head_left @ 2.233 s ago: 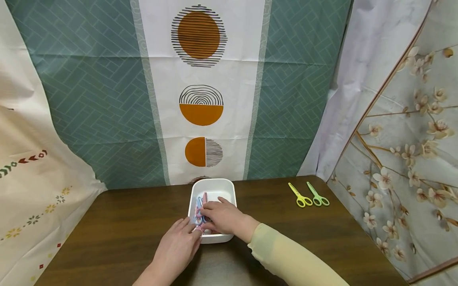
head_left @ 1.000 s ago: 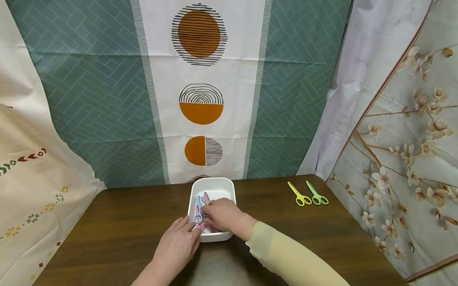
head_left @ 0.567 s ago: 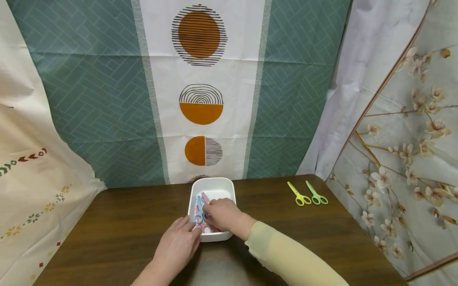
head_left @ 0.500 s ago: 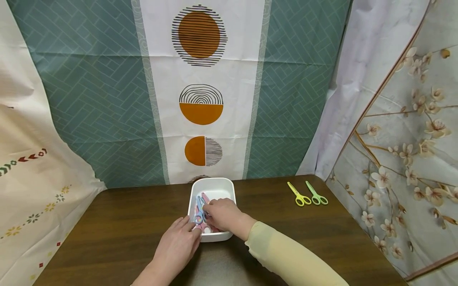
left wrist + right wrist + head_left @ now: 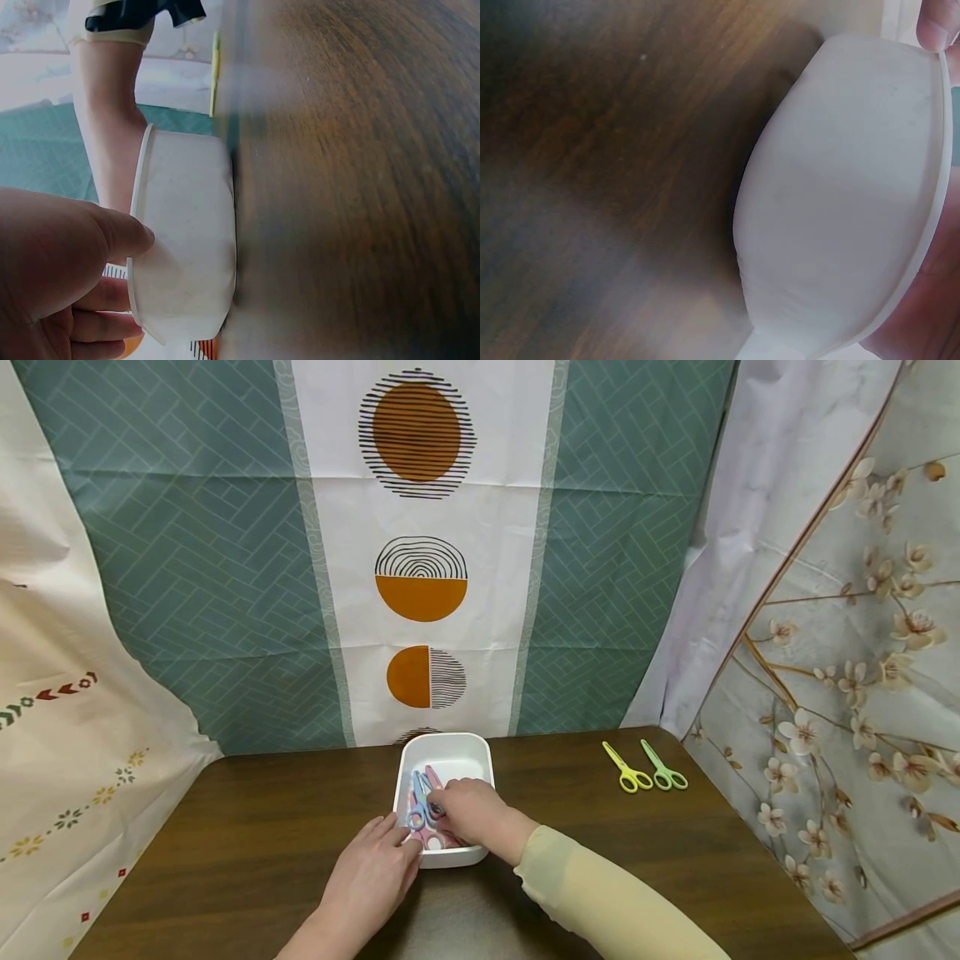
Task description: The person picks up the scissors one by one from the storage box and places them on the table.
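Note:
In the head view, a white plastic bin (image 5: 450, 857) holds blue scissors (image 5: 417, 789) and pink scissors (image 5: 432, 837) bunched toward its left side. My left hand (image 5: 375, 868) grips the bin's near-left corner; the left wrist view shows the thumb (image 5: 131, 234) on the outer wall and the other fingers over the rim. My right hand (image 5: 472, 810) reaches into the bin from the right, fingers curled down, its fingertips at the blue scissors' handle. The palm hides part of the pile. In the right wrist view the bin wall (image 5: 840, 187) covers most of this hand.
Yellow scissors (image 5: 628, 770) and green scissors (image 5: 663, 768) lie side by side at the right rear of the brown wooden table (image 5: 262, 827). A patterned curtain (image 5: 225, 568) hangs behind the table's back edge, and a floral cloth (image 5: 847, 735) hangs at the right.
My right hand has shifted slightly and its fingers have drawn closer together, uncovering more of the pink and blue scissors, which have shifted a little. The left hand stays at the bin's corner.

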`<state>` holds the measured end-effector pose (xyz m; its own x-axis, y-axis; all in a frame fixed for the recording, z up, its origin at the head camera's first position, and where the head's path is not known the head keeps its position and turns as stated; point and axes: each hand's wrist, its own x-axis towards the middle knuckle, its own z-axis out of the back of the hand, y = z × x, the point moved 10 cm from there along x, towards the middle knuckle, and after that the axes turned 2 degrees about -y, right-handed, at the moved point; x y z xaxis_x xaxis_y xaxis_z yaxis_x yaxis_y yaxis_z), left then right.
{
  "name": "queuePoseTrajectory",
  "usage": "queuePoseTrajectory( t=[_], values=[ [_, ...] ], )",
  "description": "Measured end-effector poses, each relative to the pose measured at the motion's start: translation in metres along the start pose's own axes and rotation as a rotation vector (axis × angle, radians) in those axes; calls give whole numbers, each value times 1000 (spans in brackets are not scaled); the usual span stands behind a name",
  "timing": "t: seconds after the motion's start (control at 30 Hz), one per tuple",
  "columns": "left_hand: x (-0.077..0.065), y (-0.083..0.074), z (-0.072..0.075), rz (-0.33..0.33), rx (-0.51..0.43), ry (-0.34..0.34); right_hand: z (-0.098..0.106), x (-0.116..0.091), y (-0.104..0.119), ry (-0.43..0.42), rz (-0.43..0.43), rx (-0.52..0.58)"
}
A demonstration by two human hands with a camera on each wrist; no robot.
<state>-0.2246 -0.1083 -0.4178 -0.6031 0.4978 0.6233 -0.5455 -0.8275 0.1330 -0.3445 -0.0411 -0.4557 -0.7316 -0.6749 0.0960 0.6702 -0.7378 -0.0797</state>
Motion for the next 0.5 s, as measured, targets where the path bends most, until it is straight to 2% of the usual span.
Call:
queuePoseTrajectory(
  t=[0.27,0.5],
  values=[
    [-1,-1,3,-4,-5,-17,3,-1,0,-5,-6,3],
    [-1,0,0,2,-7,-10,6,0,-2,-16,-16,2]
  ],
)
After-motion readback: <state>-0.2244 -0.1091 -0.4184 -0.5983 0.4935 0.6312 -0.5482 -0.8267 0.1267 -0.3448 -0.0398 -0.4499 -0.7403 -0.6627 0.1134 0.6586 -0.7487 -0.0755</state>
